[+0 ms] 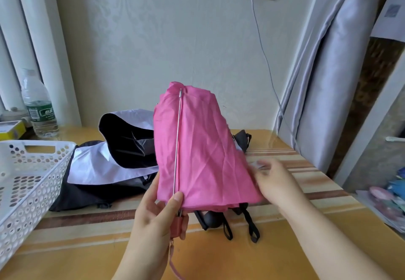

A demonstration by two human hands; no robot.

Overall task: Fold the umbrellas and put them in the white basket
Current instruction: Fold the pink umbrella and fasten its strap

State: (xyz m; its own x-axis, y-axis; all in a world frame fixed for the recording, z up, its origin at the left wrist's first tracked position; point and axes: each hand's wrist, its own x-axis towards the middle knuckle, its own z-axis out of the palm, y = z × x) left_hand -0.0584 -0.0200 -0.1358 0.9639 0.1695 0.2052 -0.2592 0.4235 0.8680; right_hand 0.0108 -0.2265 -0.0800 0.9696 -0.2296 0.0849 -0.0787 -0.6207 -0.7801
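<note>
A pink umbrella (203,148) stands nearly upright over the table, its canopy collapsed and loose, a metal rib showing down its left side. My left hand (157,214) grips its pink handle at the bottom, thumb pressed on the canopy hem. My right hand (274,179) pinches the canopy's lower right edge; it looks blurred. Behind the pink one lies a black and white umbrella (114,161), unfolded and crumpled. A black handle with straps (219,218) lies under the pink canopy. The white perforated basket (26,170) sits at the left edge, nothing visible inside.
A water bottle (38,106) and a yellow box (11,129) stand behind the basket. The table (285,247) has an orange striped cover. A white cable (263,49) hangs down the wall at right, next to a grey fabric cover (328,82).
</note>
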